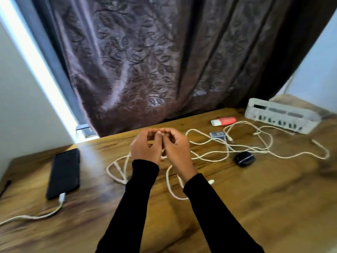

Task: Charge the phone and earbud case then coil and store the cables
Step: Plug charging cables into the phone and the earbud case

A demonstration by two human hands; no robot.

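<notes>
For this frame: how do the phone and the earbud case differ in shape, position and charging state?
The phone is a long flat slab at the table's left; the earbud case is a small rounded pod to the right. The phone has a white cable plugged into its near end; the earbud case shows no plug, with loose cable only lying beside it. Both are black and rest on the wooden table.

Tabletop (255,207): wood, brown, strong dark grain; fills the lower half of the view.
Curtain (145,61): dark purple-brown, embossed leaf pattern, hangs in vertical folds down behind the tabletop's far edge.
Window strip (36,57): bright daylight in a narrow band just left of the curtain, beside a grey frame.
Left wall (18,106): pale, plain.
Right wall (319,70): pale, bluish tint, upper right corner.
Light: daylight from the left; soft glare patch on the tabletop near the window strip.
</notes>
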